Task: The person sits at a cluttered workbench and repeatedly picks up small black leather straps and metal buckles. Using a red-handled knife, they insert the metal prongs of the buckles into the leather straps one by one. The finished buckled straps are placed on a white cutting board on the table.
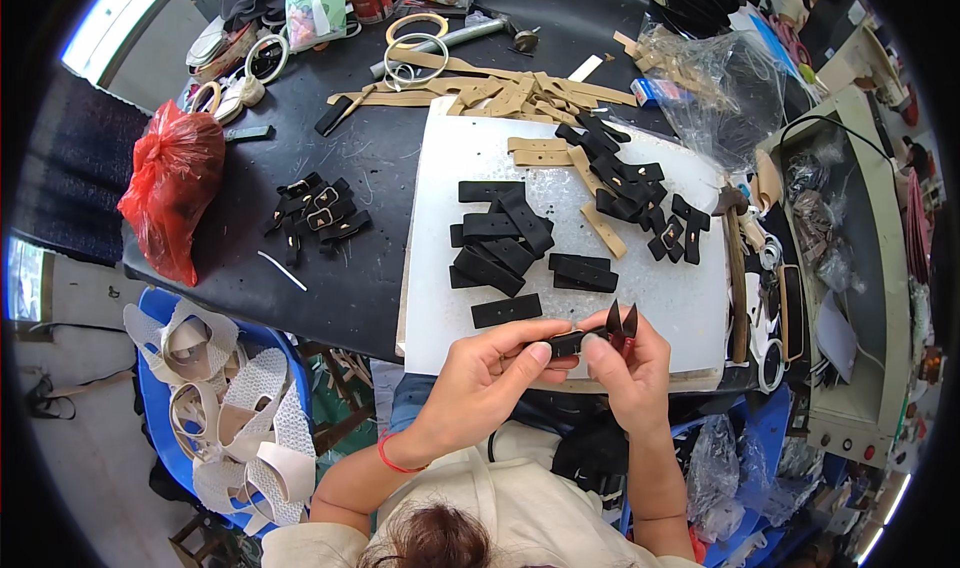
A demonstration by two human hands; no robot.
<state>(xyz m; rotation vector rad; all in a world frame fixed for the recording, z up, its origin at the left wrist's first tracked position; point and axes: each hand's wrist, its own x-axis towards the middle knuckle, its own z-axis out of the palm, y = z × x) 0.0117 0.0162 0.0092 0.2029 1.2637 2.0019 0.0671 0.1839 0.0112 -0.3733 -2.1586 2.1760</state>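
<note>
Left hand (490, 363) pinches one end of a short black leather strap piece (565, 343) between thumb and fingers; the piece's long axis runs roughly left to right, just above the near edge of the white cutting board (450, 158). Right hand (625, 363) grips the other end along with small red-handled thread snips (621, 323), blades pointing up and away. More black strap pieces (500, 238) lie scattered on the board. Board rests on the dark counter (360, 158).

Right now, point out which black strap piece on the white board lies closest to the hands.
The single flat black strap lying alone near the white board's front edge, just above the left hand; the other black straps sit heaped farther back.
</note>
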